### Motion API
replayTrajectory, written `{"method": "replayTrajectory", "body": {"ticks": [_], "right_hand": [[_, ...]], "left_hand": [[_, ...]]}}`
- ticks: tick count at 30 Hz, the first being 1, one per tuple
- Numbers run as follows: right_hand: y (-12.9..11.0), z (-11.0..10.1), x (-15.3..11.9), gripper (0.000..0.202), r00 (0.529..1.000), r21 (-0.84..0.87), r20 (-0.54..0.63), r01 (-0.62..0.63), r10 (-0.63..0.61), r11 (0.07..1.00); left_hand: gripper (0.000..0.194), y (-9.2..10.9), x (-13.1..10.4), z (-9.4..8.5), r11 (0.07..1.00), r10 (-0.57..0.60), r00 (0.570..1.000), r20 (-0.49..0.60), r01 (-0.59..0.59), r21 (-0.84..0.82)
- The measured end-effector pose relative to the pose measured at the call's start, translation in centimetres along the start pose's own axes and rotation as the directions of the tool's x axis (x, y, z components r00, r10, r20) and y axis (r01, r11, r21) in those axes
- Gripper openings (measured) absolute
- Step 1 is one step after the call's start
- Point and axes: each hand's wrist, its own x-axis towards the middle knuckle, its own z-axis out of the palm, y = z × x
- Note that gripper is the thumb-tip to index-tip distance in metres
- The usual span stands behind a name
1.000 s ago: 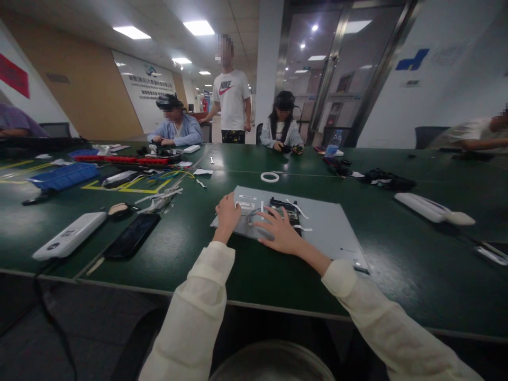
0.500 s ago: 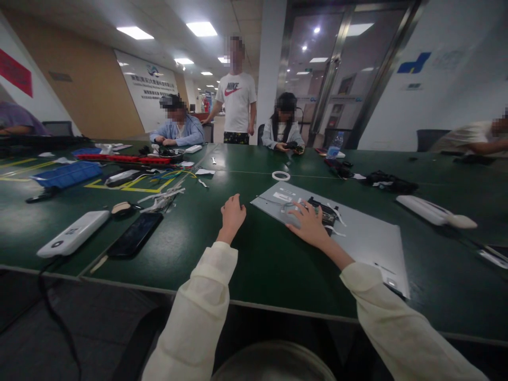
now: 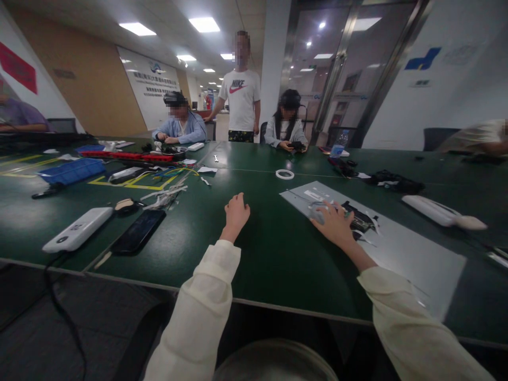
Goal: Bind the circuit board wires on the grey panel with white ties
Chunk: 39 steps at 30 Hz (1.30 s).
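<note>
A flat grey panel lies slanted on the green table, to the right of centre. On it sit a dark circuit board, white ribbon cables and pale labels. My right hand rests over the panel's left part beside the board, palm down with fingers spread. My left hand hovers or rests over the table left of the panel, apart from it. Its fingers are curled in, and whatever may be inside them is hidden.
White tape roll lies behind the panel. At left are a phone, a white power bank, a computer mouse, loose cables and a blue tray. A white device lies right. Other people are across the table.
The panel has slid to the right and turned slightly, with my right hand moving along on it. My left hand has kept its curled shape and nearly its place.
</note>
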Motion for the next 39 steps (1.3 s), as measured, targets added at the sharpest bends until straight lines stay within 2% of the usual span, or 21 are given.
{"method": "replayTrajectory", "body": {"ticks": [12, 20, 24, 28, 32, 34, 36, 39], "right_hand": [[5.3, 2.2, 2.5, 0.052, 0.956, -0.002, 0.010, -0.292, 0.292, 0.957], [8.1, 3.0, 3.6, 0.051, 0.905, 0.002, -0.002, -0.425, 0.425, 0.905], [8.9, 3.0, 3.8, 0.048, 0.911, -0.032, -0.066, -0.409, 0.407, 0.912], [9.0, 3.0, 4.0, 0.043, 0.935, -0.121, -0.092, -0.353, 0.343, 0.928], [7.8, 2.9, 5.4, 0.038, 0.922, -0.170, -0.066, -0.387, 0.381, 0.906], [6.6, 2.8, 6.9, 0.039, 0.924, -0.159, -0.012, -0.379, 0.382, 0.911], [5.1, 2.9, 9.0, 0.044, 0.951, -0.099, 0.067, -0.295, 0.302, 0.950], [2.3, 3.4, 13.0, 0.053, 0.992, 0.080, 0.112, -0.074, 0.065, 0.994]], "left_hand": [[0.045, 0.2, -0.3, 0.6, 0.999, 0.039, 0.996, 0.085, -0.038, -0.009], [0.043, 0.8, -1.0, 1.6, 0.979, 0.202, 0.967, 0.157, -0.200, -0.024], [0.039, 1.7, -1.8, 1.9, 0.955, 0.292, 0.937, 0.192, -0.296, -0.008], [0.035, 3.0, -2.9, 1.7, 0.902, 0.417, 0.877, 0.236, -0.432, 0.013], [0.034, 4.2, -3.7, 1.5, 0.857, 0.499, 0.834, 0.235, -0.515, 0.011], [0.034, 4.7, -3.9, 1.5, 0.842, 0.522, 0.810, 0.267, -0.539, -0.009], [0.034, 5.2, -4.0, 1.5, 0.834, 0.535, 0.789, 0.302, -0.550, -0.040], [0.034, 5.6, -4.1, 1.4, 0.837, 0.535, 0.778, 0.328, -0.541, -0.081]]}}
